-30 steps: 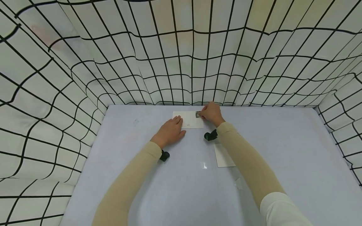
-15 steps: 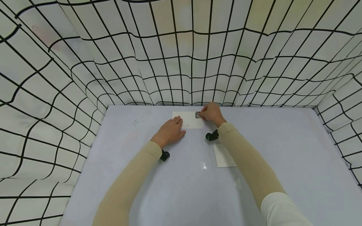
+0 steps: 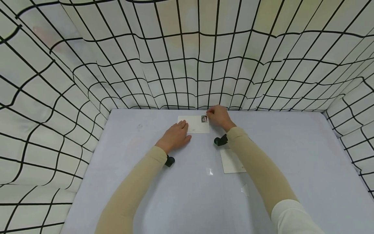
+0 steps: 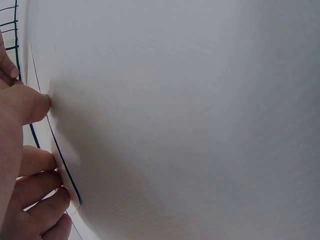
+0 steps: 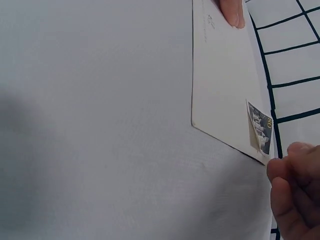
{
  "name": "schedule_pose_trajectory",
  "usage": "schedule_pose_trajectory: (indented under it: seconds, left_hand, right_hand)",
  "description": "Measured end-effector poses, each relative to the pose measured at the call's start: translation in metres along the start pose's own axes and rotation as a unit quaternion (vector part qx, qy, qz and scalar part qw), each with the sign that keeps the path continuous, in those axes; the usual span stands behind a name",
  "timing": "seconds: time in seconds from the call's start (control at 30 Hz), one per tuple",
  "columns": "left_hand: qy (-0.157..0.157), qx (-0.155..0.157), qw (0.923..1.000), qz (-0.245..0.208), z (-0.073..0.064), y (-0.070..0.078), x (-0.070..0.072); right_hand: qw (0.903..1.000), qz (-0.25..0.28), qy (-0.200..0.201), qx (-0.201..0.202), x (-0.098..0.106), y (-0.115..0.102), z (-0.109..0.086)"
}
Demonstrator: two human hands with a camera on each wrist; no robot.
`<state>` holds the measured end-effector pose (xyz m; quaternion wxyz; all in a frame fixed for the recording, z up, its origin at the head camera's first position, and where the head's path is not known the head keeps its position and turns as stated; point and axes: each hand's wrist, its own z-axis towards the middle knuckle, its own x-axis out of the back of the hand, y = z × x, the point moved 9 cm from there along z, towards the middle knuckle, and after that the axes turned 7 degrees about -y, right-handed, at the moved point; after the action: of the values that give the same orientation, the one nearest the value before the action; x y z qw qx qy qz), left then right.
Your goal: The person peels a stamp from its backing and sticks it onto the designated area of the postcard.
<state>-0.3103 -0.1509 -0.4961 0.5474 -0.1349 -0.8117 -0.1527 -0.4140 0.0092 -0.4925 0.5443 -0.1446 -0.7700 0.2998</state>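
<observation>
A cream envelope lies near the far edge of the table. My left hand rests flat on its left end, fingers straight. In the envelope's upper right corner sits a dark postage stamp with a yellow number; one long edge stands up off the paper in the right wrist view. My right hand is just beyond that corner, thumb and forefinger curled together, apart from the stamp. Nothing shows between those fingertips. In the left wrist view, the left hand's fingers lie along the envelope's edge.
A second cream paper piece lies partly under the right forearm. Small clear shiny pieces rest on the white table. White walls with black netting rise behind and at both sides. Dark wrist-camera parts show by each wrist.
My right fingertips have moved off the stamp, up and slightly away to the envelope's far corner, so the whole stamp shows. The left hand has stayed in place.
</observation>
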Motion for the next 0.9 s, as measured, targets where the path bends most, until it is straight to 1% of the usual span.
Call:
schedule_pose_trajectory:
  seconds: [0.1,0.2,0.3,0.37,0.43,0.53,0.6,0.67,0.77,0.9]
  left_hand:
    - [-0.001,0.001,1.0000,0.002,0.000,0.001,0.000]
    - [-0.002,0.002,1.0000,0.002,0.000,0.001,0.000]
    - [-0.003,0.003,1.0000,0.002,0.000,0.000,0.000]
    - [-0.002,0.000,1.0000,-0.001,-0.001,0.001,0.000]
    - [-0.002,-0.002,1.0000,-0.003,-0.001,0.001,-0.001]
    - [-0.002,-0.004,1.0000,-0.005,0.000,0.001,-0.001]
    - [-0.001,-0.003,1.0000,-0.003,0.000,0.000,-0.001]
    - [0.002,-0.003,1.0000,-0.002,0.000,0.001,0.000]
    - [0.003,-0.004,1.0000,-0.003,-0.001,0.001,0.001]
    - [0.003,-0.002,1.0000,0.000,-0.001,0.002,0.000]
  right_hand:
    - [0.9993,-0.021,0.001,0.032,0.000,-0.007,0.000]
    - [0.9978,-0.043,-0.016,0.048,-0.004,-0.014,-0.002]
    - [0.9938,-0.084,-0.036,0.063,-0.011,-0.020,-0.005]
    - [0.9889,-0.121,-0.043,0.075,-0.015,-0.023,-0.007]
    - [0.9819,-0.163,-0.046,0.085,-0.020,-0.024,-0.008]
    - [0.9741,-0.198,-0.052,0.096,-0.026,-0.022,-0.010]
    - [0.9703,-0.212,-0.056,0.103,-0.030,-0.021,-0.012]
    - [0.9690,-0.213,-0.061,0.110,-0.032,-0.020,-0.015]
    - [0.9644,-0.222,-0.066,0.127,-0.034,-0.021,-0.020]
    - [0.9513,-0.255,-0.082,0.153,-0.037,-0.025,-0.027]
